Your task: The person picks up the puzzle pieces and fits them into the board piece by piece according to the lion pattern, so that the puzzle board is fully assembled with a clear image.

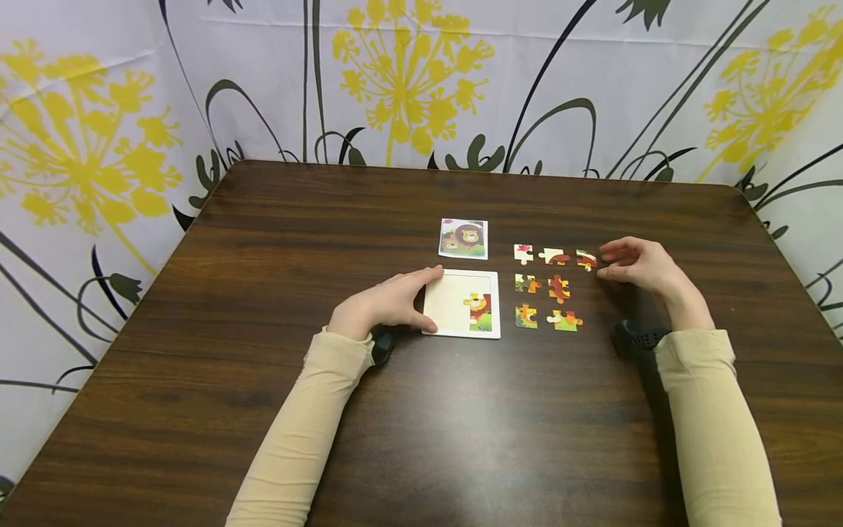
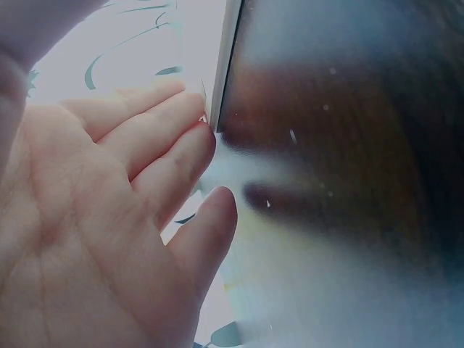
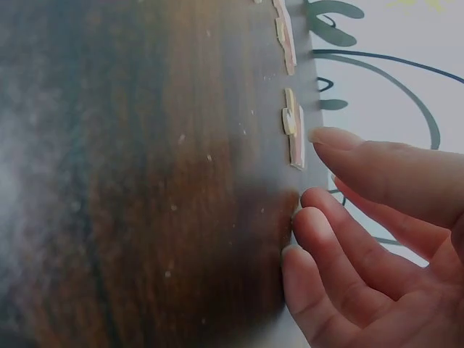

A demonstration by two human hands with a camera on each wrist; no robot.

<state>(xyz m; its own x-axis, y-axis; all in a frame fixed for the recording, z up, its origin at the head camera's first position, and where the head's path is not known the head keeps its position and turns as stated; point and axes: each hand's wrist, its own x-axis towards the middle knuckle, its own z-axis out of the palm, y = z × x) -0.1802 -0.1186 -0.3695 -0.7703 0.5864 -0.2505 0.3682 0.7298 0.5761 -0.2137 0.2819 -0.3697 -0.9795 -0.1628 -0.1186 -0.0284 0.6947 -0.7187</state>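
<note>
From my remote feed, a dark wooden tabletop (image 1: pixel 263 241) carries a shallow puzzle tray (image 1: pixel 448 300), about midway between its left and right edges. The person's left hand (image 1: pixel 390 301) rests at the tray's left side, thumb spread well away from the forefinger, one at each left corner; in the left wrist view I see nearly straight fingers, most lying side by side. Joined pieces (image 1: pixel 479 311) showing an orange animal face and green fill the tray's lower right corner. A picture card (image 1: pixel 463 239) with a lion lies between tray and far edge. Toward the right edge I count seven loose puzzle pieces (image 1: pixel 558 289) in three rows. The right hand (image 1: pixel 642 269) hovers just beside the top row's rightmost piece (image 1: pixel 586 260), fingers gently bent, thumb apart, pinching nothing; I cannot tell whether a fingertip touches it.
</note>
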